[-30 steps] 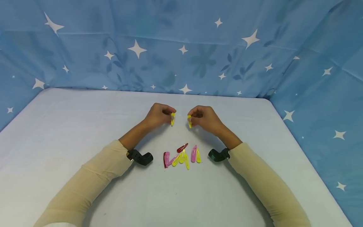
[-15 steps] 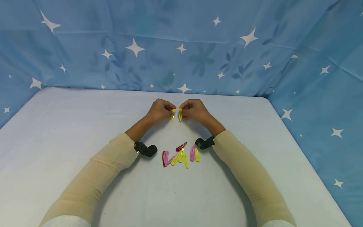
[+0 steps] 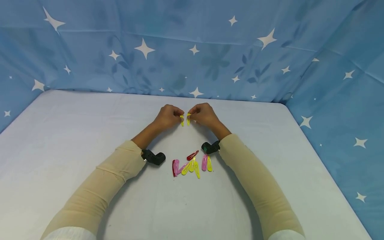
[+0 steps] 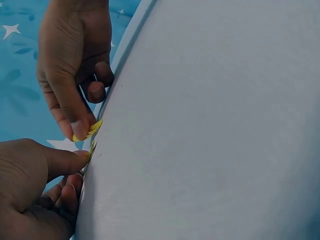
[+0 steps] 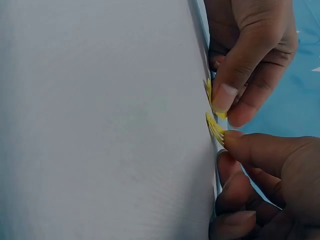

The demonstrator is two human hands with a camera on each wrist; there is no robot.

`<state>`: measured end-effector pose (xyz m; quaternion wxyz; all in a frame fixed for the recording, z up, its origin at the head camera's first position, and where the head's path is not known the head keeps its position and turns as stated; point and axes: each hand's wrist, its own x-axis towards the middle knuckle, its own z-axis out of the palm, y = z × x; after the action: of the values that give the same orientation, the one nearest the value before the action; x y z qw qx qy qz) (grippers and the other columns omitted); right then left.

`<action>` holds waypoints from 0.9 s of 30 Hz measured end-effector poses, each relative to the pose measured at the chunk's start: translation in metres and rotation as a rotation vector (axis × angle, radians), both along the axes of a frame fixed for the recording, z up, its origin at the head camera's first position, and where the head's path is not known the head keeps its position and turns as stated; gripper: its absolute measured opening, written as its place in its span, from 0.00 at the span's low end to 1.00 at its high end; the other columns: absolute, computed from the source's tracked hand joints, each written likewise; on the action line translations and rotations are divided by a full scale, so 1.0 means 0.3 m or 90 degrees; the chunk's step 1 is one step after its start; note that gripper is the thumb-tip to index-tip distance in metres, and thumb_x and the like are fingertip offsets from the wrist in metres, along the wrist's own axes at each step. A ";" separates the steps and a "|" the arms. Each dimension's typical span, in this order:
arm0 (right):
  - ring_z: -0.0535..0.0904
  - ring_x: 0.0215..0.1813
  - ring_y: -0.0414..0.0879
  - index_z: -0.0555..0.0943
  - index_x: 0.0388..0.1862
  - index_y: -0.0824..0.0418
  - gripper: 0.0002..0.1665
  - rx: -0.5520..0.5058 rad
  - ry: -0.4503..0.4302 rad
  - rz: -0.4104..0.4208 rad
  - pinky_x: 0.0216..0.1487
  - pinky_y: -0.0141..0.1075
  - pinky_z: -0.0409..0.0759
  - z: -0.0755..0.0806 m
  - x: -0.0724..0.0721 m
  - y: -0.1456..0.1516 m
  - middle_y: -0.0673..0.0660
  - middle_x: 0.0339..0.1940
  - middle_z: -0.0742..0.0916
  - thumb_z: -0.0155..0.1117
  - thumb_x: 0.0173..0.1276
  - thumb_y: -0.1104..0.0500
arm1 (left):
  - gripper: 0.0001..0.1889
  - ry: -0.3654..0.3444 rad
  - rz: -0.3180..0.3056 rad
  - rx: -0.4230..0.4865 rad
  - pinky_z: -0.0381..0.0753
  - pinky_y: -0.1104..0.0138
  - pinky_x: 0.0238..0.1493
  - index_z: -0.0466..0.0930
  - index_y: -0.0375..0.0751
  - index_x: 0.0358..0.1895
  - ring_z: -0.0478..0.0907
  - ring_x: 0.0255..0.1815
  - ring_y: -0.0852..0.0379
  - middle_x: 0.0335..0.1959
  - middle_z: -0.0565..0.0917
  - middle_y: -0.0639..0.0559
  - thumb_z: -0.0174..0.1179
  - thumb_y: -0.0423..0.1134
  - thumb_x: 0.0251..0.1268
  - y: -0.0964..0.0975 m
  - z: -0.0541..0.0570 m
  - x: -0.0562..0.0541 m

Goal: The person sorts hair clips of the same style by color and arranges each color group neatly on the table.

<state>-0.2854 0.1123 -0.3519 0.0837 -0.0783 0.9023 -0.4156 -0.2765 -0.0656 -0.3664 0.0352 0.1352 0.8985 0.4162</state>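
Near the far side of the table, my left hand [image 3: 168, 117] pinches a yellow snap hair clip [image 3: 182, 120] between thumb and fingertips. Facing it, my right hand [image 3: 204, 115] pinches another yellow snap hair clip [image 3: 188, 119]. Both clips hang narrow end down, side by side with a small gap. In the left wrist view, the left hand's clip [image 4: 92, 149] is mostly hidden by the thumb, just below the right hand's clip [image 4: 94, 129]. In the right wrist view, the right hand's clip [image 5: 214, 127] shows striped edges.
Closer to the person, loose snap clips lie on the white table [image 3: 150, 203]: a red clip [image 3: 192, 155], a pink clip [image 3: 204, 163], a yellow clip [image 3: 209, 164] and several more in a cluster. A blue starred curtain [image 3: 168, 66] stands behind the far edge.
My right hand has moved left and slightly away with its yellow clip, so the two clips are closer together. My left hand has shifted slightly farther away. The loose clips lie as before.
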 end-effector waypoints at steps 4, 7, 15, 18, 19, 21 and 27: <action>0.76 0.32 0.44 0.87 0.41 0.61 0.08 0.049 -0.001 0.006 0.31 0.32 0.75 0.004 -0.001 -0.010 0.57 0.38 0.87 0.68 0.64 0.60 | 0.15 0.006 -0.016 0.006 0.80 0.59 0.50 0.84 0.30 0.52 0.81 0.48 0.48 0.49 0.86 0.39 0.61 0.33 0.64 -0.014 -0.001 -0.001; 0.76 0.35 0.44 0.88 0.41 0.61 0.09 0.072 0.004 0.017 0.33 0.32 0.73 0.006 -0.002 -0.016 0.57 0.39 0.88 0.67 0.64 0.59 | 0.19 0.001 -0.039 0.011 0.79 0.58 0.50 0.82 0.31 0.56 0.80 0.49 0.47 0.52 0.84 0.39 0.65 0.35 0.63 -0.030 0.000 0.001; 0.78 0.33 0.45 0.86 0.48 0.59 0.14 0.092 -0.015 0.006 0.33 0.33 0.77 0.013 0.006 -0.008 0.57 0.44 0.86 0.63 0.70 0.54 | 0.27 -0.017 -0.096 -0.011 0.79 0.54 0.57 0.77 0.33 0.62 0.78 0.57 0.44 0.61 0.76 0.39 0.69 0.37 0.60 -0.055 -0.004 0.009; 0.79 0.31 0.44 0.86 0.48 0.59 0.14 0.087 -0.025 0.006 0.32 0.33 0.78 0.011 0.010 0.005 0.56 0.42 0.86 0.62 0.71 0.53 | 0.28 -0.017 -0.106 -0.024 0.78 0.55 0.59 0.77 0.34 0.63 0.77 0.57 0.45 0.61 0.75 0.39 0.69 0.37 0.59 -0.054 -0.008 0.006; 0.80 0.30 0.44 0.86 0.49 0.59 0.15 0.084 -0.028 0.008 0.32 0.33 0.78 0.011 0.013 0.011 0.56 0.41 0.86 0.61 0.71 0.52 | 0.28 -0.016 -0.110 -0.028 0.78 0.55 0.59 0.77 0.33 0.63 0.76 0.57 0.45 0.61 0.75 0.39 0.69 0.37 0.59 -0.053 -0.007 0.006; 0.78 0.28 0.44 0.86 0.49 0.59 0.15 0.082 -0.025 0.013 0.31 0.33 0.76 0.011 0.022 0.023 0.56 0.39 0.86 0.61 0.71 0.51 | 0.27 -0.010 -0.116 -0.035 0.78 0.55 0.59 0.77 0.32 0.63 0.76 0.56 0.45 0.60 0.75 0.38 0.69 0.36 0.59 -0.052 -0.007 0.007; 0.76 0.25 0.43 0.85 0.50 0.59 0.17 0.076 -0.029 0.032 0.29 0.33 0.74 0.014 0.053 0.058 0.55 0.33 0.86 0.61 0.72 0.51 | 0.25 -0.010 -0.116 -0.029 0.78 0.55 0.59 0.78 0.30 0.61 0.76 0.55 0.44 0.59 0.75 0.37 0.67 0.34 0.61 -0.049 -0.007 0.011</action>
<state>-0.2696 0.1297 -0.3479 0.1192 -0.0867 0.9210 -0.3605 -0.2733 -0.0802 -0.3685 0.0826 0.2121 0.8914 0.3920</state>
